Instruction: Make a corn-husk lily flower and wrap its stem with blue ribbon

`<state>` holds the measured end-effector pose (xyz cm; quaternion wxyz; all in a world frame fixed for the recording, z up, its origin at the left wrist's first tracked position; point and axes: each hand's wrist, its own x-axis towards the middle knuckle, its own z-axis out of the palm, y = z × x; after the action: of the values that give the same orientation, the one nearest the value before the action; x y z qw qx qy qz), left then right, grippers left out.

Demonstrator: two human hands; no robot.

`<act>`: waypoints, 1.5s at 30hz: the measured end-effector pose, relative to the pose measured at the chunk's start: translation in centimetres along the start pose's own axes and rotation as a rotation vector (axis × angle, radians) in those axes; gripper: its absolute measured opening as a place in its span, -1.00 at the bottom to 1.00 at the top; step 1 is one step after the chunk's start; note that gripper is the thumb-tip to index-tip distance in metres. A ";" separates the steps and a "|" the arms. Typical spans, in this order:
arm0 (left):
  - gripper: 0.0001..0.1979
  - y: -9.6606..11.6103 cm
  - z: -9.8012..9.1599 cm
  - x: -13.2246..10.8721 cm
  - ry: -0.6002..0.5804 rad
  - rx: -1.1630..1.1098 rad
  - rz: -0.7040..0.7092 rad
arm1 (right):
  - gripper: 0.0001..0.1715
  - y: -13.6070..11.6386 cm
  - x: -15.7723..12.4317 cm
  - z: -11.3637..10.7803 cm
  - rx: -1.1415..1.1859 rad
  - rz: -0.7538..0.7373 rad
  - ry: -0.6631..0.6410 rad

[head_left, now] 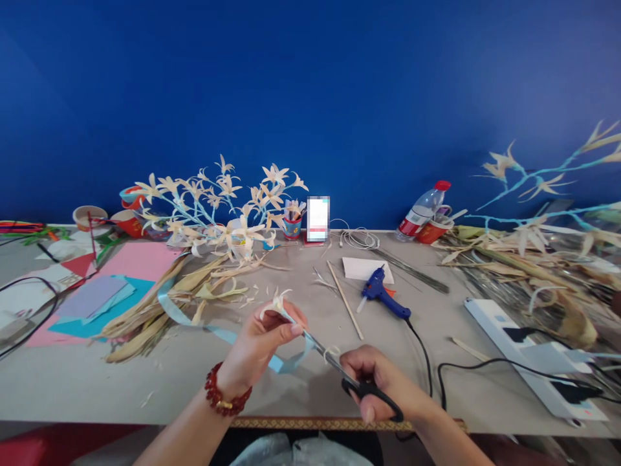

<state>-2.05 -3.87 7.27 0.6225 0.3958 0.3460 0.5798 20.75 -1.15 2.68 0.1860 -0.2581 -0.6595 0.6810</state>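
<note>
Between the fingertips of my left hand (266,336) is a small cream husk flower (277,304) with pointed petals. Light blue ribbon (226,334) trails leftward from this hand, and a loop of it hangs below the fingers. My right hand (381,382) grips black-handled scissors (334,362), their blades reaching up to the left hand's fingertips. A thin pale curl lies against the blades. Whether the blades touch the ribbon or the stem, I cannot tell.
Blue-stemmed husk flowers (228,213) stand at the back. Dried husks (150,317) and coloured paper (97,301) lie left. To the right are a blue glue gun (383,294), a thin stick (345,301), a bottle (424,210) and a power strip (528,369) with black cables.
</note>
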 end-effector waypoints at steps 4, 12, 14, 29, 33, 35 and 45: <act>-0.92 0.0 0.1 0.0 -0.010 0.012 0.005 | -0.21 -0.2 -0.1 0.0 -0.013 0.001 0.014; -0.92 0.1 0.2 -0.2 -0.022 0.004 0.001 | -0.19 0.4 0.0 0.2 -0.060 -0.022 0.032; -0.91 0.2 0.2 -0.2 -0.015 0.003 -0.009 | -0.18 0.4 0.0 0.2 -0.082 -0.029 0.051; -0.93 0.6 0.3 0.1 -0.022 0.011 -0.064 | -0.18 -1.2 -0.4 -0.2 -0.386 -0.087 0.123; -0.94 0.7 0.3 0.1 -0.015 0.016 -0.075 | -0.19 -1.7 -0.6 -0.1 -0.447 -0.084 0.153; -0.94 0.8 0.3 0.0 -0.021 0.004 -0.077 | -0.19 -2.0 -0.6 -0.1 -0.488 -0.078 0.162; -0.92 0.9 0.4 0.3 -0.022 -0.011 -0.087 | -0.21 -2.6 -0.7 -0.4 -0.595 -0.075 0.171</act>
<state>-2.05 -3.62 8.26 0.6530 0.3832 0.3527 0.5498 21.31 -1.11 5.32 0.1822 -0.3331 -0.8208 0.4267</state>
